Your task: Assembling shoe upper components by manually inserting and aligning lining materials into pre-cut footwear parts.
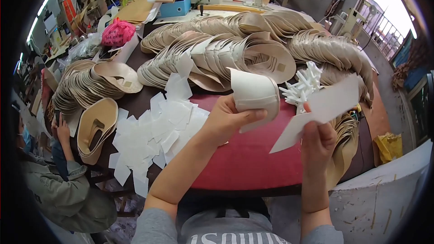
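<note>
Above the middle of the table my left hand (228,119) grips a cream curved piece (254,88), bent round like a cuff, with the thumb pressed on its lower front. My right hand (318,141) is to its right and pinches a white angled sheet (332,101) between thumb and fingers. The sheet is apart from the curved piece. Left of my left forearm lies a loose heap of similar white cut pieces (151,131). Just behind my right hand's sheet is a cluster of white sticks (303,81), partly covered by it.
Long nested rows of beige curved pieces (208,56) fill the far side, with another stack (86,81) at left. A single beige piece (96,131) stands near a co-worker (68,190). Red sheeting (253,162) covers the near table. A pink bag (118,31) sits far left.
</note>
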{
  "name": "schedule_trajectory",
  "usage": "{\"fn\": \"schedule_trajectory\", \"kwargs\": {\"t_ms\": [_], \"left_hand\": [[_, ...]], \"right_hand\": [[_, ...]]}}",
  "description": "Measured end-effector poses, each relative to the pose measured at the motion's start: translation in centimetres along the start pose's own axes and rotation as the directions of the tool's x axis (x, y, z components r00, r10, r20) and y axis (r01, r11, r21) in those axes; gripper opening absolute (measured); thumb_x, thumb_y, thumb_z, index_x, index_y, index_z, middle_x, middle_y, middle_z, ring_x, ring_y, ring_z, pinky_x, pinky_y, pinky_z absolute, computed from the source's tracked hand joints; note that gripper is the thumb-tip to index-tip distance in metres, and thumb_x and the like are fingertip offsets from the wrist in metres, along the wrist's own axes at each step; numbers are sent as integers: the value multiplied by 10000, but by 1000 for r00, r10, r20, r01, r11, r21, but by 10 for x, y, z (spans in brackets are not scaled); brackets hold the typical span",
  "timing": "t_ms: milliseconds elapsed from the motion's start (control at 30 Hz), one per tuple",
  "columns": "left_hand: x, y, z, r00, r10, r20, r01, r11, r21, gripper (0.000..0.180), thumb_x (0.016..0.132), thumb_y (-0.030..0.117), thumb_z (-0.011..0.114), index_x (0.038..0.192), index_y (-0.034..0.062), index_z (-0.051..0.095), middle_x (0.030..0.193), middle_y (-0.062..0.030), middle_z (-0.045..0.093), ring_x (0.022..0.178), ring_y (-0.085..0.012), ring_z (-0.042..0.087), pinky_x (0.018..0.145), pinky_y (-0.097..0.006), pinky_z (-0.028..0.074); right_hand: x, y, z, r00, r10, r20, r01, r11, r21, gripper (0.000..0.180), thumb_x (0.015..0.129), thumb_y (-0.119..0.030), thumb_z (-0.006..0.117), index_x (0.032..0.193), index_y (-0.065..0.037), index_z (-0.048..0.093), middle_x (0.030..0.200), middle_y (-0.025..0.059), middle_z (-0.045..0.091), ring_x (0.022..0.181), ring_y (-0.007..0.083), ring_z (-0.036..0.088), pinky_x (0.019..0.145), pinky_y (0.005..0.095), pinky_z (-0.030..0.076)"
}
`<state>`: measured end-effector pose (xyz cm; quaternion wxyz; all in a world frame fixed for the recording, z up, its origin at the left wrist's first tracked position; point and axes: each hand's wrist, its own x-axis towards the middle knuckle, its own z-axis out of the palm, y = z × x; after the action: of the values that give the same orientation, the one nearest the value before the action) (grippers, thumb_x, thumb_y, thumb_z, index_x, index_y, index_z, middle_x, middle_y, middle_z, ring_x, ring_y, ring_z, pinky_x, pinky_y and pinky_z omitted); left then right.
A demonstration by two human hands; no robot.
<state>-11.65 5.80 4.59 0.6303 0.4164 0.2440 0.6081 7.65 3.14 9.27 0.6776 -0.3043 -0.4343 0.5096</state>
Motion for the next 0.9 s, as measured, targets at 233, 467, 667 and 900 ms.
{"fn": "schedule_trajectory", "kwargs": {"t_ms": [233,467,667,900], "left_hand": [[-5,23,11,999,-44,0,44,998,37,363,806,-47,626,1164,-17,576,1015,-123,684,833,-169,661,729,-258,529],[-6,14,-19,957,114,266,-32,955,-295,349,814,-22,620,1160,-31,574,995,-136,684,804,-167,657,691,-252,526],[-9,22,-8,980,92,174,-63,984,-165,328,838,35,641,1154,-32,583,989,-134,684,809,-162,654,694,-241,518],[-10,24,8,998,-20,-67,25,997,73,270,842,83,682,1084,-25,629,929,-114,695,780,-132,650,674,-217,512]], "right_hand": [[16,3,15,906,-227,358,376,821,-430,324,786,28,710,1073,-7,565,805,48,623,638,80,540,583,164,437],[18,19,33,913,-190,361,361,789,-497,317,791,11,718,1070,-11,570,784,35,614,623,75,528,564,161,430],[22,21,34,896,-181,405,375,797,-474,310,800,6,713,1075,-5,571,786,35,616,618,75,528,556,160,428],[24,13,30,855,-163,493,458,682,-570,334,759,26,725,1071,-18,612,867,49,650,647,112,581,585,196,496]]}}
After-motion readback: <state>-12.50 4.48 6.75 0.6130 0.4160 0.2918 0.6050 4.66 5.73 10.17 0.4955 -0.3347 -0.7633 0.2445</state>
